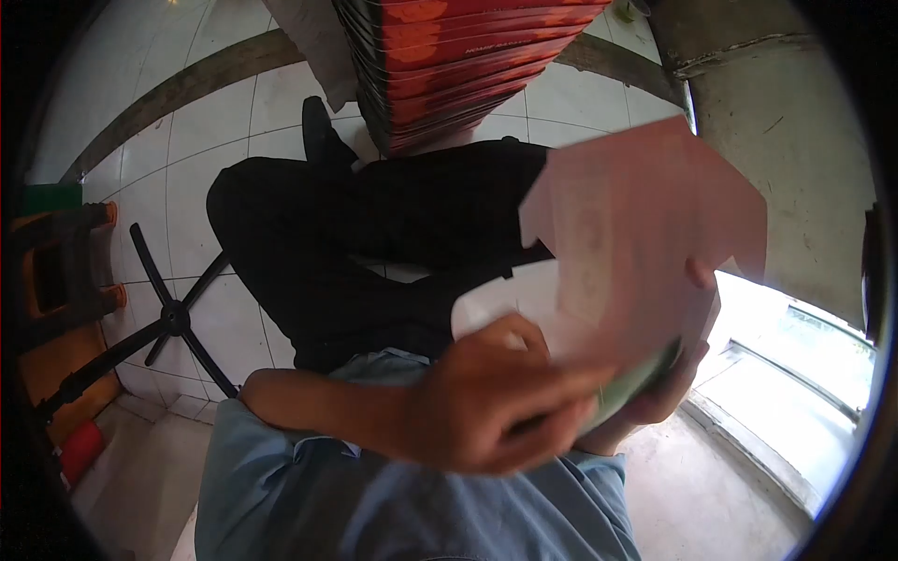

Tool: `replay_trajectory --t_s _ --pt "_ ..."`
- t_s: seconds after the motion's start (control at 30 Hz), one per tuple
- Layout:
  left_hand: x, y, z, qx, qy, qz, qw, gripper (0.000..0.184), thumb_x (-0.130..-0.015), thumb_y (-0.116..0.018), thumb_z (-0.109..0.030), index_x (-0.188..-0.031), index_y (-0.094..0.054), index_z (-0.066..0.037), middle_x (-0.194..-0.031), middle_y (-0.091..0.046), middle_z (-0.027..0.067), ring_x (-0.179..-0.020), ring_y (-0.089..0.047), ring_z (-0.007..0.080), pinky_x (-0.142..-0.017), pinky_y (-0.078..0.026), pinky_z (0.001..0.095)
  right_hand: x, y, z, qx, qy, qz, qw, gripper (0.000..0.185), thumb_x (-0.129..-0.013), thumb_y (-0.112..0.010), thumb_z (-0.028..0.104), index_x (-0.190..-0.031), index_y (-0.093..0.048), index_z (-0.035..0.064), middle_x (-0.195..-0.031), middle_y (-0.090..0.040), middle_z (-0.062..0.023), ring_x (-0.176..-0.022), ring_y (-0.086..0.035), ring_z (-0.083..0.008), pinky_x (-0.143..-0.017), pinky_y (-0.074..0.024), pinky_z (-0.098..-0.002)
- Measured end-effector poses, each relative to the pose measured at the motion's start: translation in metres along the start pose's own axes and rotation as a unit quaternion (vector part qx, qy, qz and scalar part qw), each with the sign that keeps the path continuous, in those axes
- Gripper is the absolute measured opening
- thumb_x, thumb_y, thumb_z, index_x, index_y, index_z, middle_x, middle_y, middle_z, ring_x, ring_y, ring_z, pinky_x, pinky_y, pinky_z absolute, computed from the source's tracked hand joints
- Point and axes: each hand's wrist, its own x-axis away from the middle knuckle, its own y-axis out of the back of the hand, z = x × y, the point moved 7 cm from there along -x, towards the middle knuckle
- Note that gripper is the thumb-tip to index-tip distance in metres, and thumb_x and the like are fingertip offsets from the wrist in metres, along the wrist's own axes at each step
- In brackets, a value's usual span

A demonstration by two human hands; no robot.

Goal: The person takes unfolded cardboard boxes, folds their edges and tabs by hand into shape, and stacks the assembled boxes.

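Observation:
A partly folded cardboard box point(645, 220), pinkish on the raised panel and white inside, is tilted up over my lap on the right. A green part shows low on it, and motion blurs its print. My left hand point(496, 397) reaches across from the left with its fingers curled on the box's near edge. On the far right side my right hand point(669, 383) grips the box from below, partly hidden behind it, with a fingertip showing at the panel's right edge.
A tall stack of red printed cardboard point(468, 65) stands on the tiled floor ahead. At left are a black tripod-like stand point(175, 318) and a dark stool with orange feet point(65, 257). A pale cabinet-like panel point(786, 159) and bright window point(814, 355) are at right.

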Motion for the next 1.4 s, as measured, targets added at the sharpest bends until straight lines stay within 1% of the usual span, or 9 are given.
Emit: replay_trajectory --t_s 0.2,0.27,0.5,0.57,0.67,0.83,1.0,1.1,1.4 --pt "-0.013 0.026 0.021 0.034 0.086 -0.136 0.986 0.052 -0.073 -0.072 -0.004 -0.124 -0.061 0.001 -0.072 -0.065 -0.0011 -0.065 -0.058 0.0108 -0.079 -0.049 0.0326 0.010 -0.005 0.019 0.181 0.053 0.009 0.982 0.050 -0.091 -0.055 0.051 -0.108 -0.050 0.0044 -0.112 -0.044 -0.0110 -0.105 -0.045 -0.0239 -0.096 -0.0334 -0.0372" --pt "-0.015 0.017 -0.007 -0.074 -0.144 -0.070 0.984 0.055 -0.073 -0.071 -0.002 -0.127 -0.060 -0.008 -0.068 -0.055 -0.0060 -0.067 -0.055 0.0091 -0.078 -0.049 0.0328 0.011 -0.011 0.015 0.208 0.032 0.102 0.972 0.051 -0.090 -0.057 0.049 -0.108 -0.054 0.0014 -0.115 -0.049 -0.0139 -0.108 -0.048 -0.0270 -0.095 -0.0348 -0.0384" --pt "0.009 0.002 -0.023 -0.068 -0.236 -0.064 0.967 0.033 -0.082 -0.074 -0.024 -0.114 -0.066 -0.025 -0.073 -0.046 -0.0063 -0.081 -0.055 0.0139 -0.082 -0.048 0.0393 0.024 -0.012 0.030 0.225 0.186 0.176 0.940 0.052 -0.095 -0.046 0.052 -0.100 -0.059 0.0023 -0.116 -0.057 -0.0185 -0.111 -0.056 -0.0317 -0.099 -0.0431 -0.0418" --pt "0.005 0.012 -0.017 -0.086 -0.229 -0.041 0.969 0.034 -0.084 -0.073 -0.034 -0.116 -0.065 -0.026 -0.078 -0.054 -0.0066 -0.086 -0.057 0.0164 -0.084 -0.047 0.0406 0.033 0.028 0.030 0.046 0.262 -0.041 0.963 0.046 -0.095 -0.045 0.048 -0.094 -0.058 0.0033 -0.113 -0.057 -0.0174 -0.103 -0.058 -0.0273 -0.096 -0.0448 -0.0415" --pt "-0.003 0.027 -0.001 -0.248 -0.251 -0.042 0.935 0.071 -0.079 -0.071 -0.058 -0.133 -0.052 -0.016 -0.116 -0.061 0.0041 -0.106 -0.054 0.0240 -0.093 -0.042 0.0441 0.028 0.045 0.056 0.131 0.357 -0.100 0.920 0.043 -0.096 -0.045 0.044 -0.097 -0.057 0.0028 -0.113 -0.058 -0.0172 -0.103 -0.059 -0.0269 -0.095 -0.0458 -0.0412" --pt "-0.016 0.013 0.048 0.244 -0.073 -0.045 0.966 0.122 -0.065 -0.070 -0.075 -0.146 -0.025 0.004 -0.153 -0.016 0.0257 -0.144 -0.017 0.0370 -0.114 -0.021 0.0490 0.020 0.045 0.106 0.337 0.503 -0.051 0.794 0.037 -0.096 -0.046 0.037 -0.103 -0.056 0.0019 -0.113 -0.059 -0.0168 -0.103 -0.060 -0.0264 -0.094 -0.0474 -0.0407" --pt "-0.053 0.019 -0.011 0.370 -0.166 -0.129 0.905 0.104 -0.072 -0.078 -0.056 -0.146 -0.030 -0.001 -0.151 -0.025 0.0218 -0.143 -0.021 0.0378 -0.114 -0.018 0.0524 0.010 0.044 0.135 0.414 0.596 -0.027 0.687 0.032 -0.097 -0.046 0.030 -0.108 -0.055 0.0010 -0.113 -0.060 -0.0165 -0.103 -0.060 -0.0258 -0.093 -0.0490 -0.0402" --pt "-0.074 0.024 -0.058 0.120 -0.292 -0.021 0.949 0.080 -0.063 -0.077 -0.030 -0.132 -0.044 -0.006 -0.134 -0.044 0.0180 -0.129 -0.038 0.0408 -0.112 -0.022 0.0555 0.001 0.044 0.149 0.425 0.629 -0.025 0.651 0.030 -0.098 -0.046 0.026 -0.112 -0.054 0.0004 -0.113 -0.061 -0.0163 -0.103 -0.061 -0.0255 -0.092 -0.0499 -0.0399" --pt "-0.105 0.068 -0.144 -0.094 -0.498 -0.122 0.853 0.065 -0.058 -0.077 -0.032 -0.115 -0.051 -0.014 -0.117 -0.050 0.0114 -0.120 -0.038 0.0477 -0.100 -0.035 0.0595 -0.050 0.030 0.179 0.411 0.655 0.007 0.634 0.027 -0.099 -0.047 0.014 -0.122 -0.052 -0.0012 -0.113 -0.063 -0.0156 -0.104 -0.062 -0.0245 -0.090 -0.0528 -0.0390"
